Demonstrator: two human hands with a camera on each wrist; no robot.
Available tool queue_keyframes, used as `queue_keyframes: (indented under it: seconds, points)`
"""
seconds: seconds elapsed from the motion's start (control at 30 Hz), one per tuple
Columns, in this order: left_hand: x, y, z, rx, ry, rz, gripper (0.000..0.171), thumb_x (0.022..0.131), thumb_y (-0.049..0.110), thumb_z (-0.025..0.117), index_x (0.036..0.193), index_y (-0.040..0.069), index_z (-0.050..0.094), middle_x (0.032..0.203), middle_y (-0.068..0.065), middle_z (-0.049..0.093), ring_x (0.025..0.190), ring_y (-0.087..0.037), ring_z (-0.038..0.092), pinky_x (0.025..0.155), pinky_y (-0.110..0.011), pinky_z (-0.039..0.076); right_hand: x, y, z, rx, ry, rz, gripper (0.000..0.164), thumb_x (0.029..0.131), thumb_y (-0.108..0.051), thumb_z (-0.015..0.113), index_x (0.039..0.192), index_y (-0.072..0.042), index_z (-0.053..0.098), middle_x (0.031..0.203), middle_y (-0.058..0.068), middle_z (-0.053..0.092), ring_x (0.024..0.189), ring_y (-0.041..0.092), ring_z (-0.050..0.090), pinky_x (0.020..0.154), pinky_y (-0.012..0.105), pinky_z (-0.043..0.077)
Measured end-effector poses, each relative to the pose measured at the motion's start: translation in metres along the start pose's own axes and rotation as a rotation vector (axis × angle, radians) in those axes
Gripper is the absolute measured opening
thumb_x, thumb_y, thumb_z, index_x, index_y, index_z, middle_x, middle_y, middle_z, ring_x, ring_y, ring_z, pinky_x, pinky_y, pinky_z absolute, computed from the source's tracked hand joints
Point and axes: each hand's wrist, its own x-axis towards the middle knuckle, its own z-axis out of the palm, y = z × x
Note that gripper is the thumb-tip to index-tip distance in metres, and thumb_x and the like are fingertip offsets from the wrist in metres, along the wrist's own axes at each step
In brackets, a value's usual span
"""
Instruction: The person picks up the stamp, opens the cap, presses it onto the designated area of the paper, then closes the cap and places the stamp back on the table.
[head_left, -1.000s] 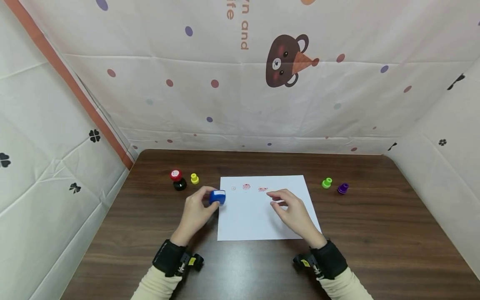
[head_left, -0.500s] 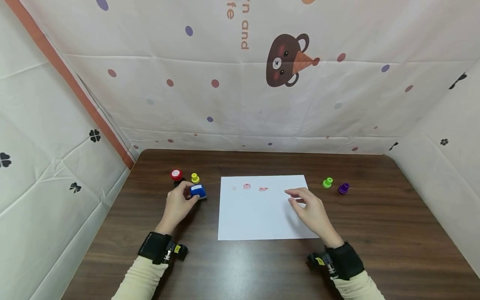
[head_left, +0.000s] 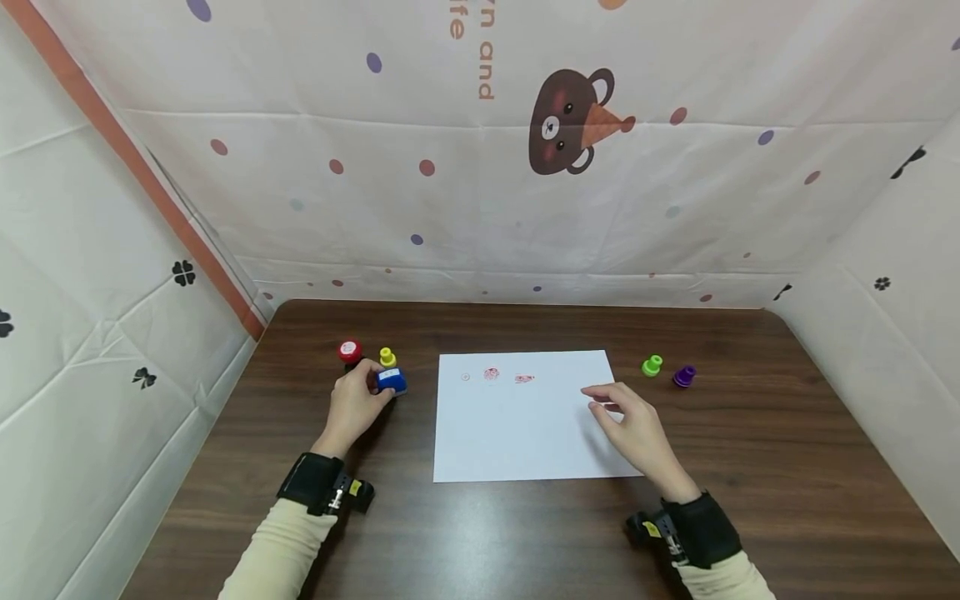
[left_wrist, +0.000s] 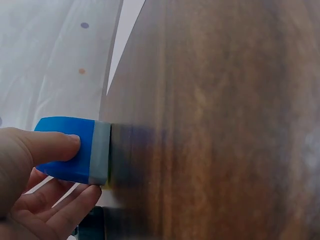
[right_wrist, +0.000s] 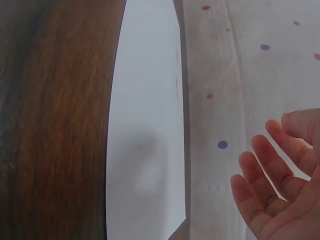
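Note:
My left hand (head_left: pixel 354 406) pinches a blue stamp (head_left: pixel 392 381) between thumb and fingers, at the left of the table. In the left wrist view the thumb lies along the blue body, and the stamp's grey base (left_wrist: pixel 100 152) is close to the wood. Just behind it stand a small yellow stamp (head_left: pixel 387 357) and a red-topped black stamp (head_left: pixel 349 351), the latter partly hidden by the fingers. Over the right part of a white sheet of paper (head_left: pixel 510 433) hovers my right hand (head_left: pixel 632 427), fingers loosely bent and holding nothing. Several red prints (head_left: pixel 491 374) run along the sheet's upper part.
Beyond the sheet's right edge stand a small green stamp (head_left: pixel 652 365) and a purple stamp (head_left: pixel 684 377). A white patterned cloth (head_left: pixel 480 208) hangs behind the brown wooden table (head_left: pixel 772 433) and along both sides.
The left hand has carried the blue stamp from the paper's left edge leftward to beside the yellow and red-topped stamps. The right hand has shifted right over the paper.

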Motion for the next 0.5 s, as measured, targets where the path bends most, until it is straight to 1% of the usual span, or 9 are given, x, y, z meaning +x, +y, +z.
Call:
queue_keyframes:
  seconds: [0.23, 0.4, 0.5]
  points:
    - [-0.0005, -0.0003, -0.0015, -0.009, -0.024, -0.008, 0.038, 0.078, 0.011, 0.072, 0.112, 0.004, 0.055, 0.103, -0.020, 0.063, 0.088, -0.030, 0.062, 0.074, -0.043, 0.054, -0.0009, 0.0033, -0.0015, -0.016, 0.006, 0.014, 0.022, 0.082, 0.000, 0.066, 0.102, -0.006, 0.067, 0.095, 0.006, 0.064, 0.085, 0.021, 0.063, 0.075, 0.040, 0.055]
    - [-0.0028, 0.0001, -0.0047, -0.031, -0.018, -0.003, 0.038, 0.078, 0.011, 0.072, 0.112, 0.006, 0.056, 0.106, -0.019, 0.062, 0.093, -0.030, 0.062, 0.077, -0.044, 0.054, -0.0026, 0.0070, -0.0015, -0.030, 0.010, 0.032, 0.021, 0.082, 0.000, 0.065, 0.102, -0.007, 0.067, 0.095, 0.006, 0.064, 0.086, 0.022, 0.063, 0.074, 0.041, 0.055]
    - [-0.0058, 0.0022, -0.0073, -0.048, -0.002, 0.002, 0.036, 0.079, 0.011, 0.072, 0.110, 0.006, 0.057, 0.106, -0.018, 0.063, 0.093, -0.029, 0.062, 0.078, -0.043, 0.055, -0.0035, 0.0088, -0.0016, -0.040, 0.015, 0.042, 0.021, 0.083, 0.000, 0.065, 0.102, -0.008, 0.067, 0.096, 0.006, 0.064, 0.085, 0.022, 0.063, 0.074, 0.043, 0.055]
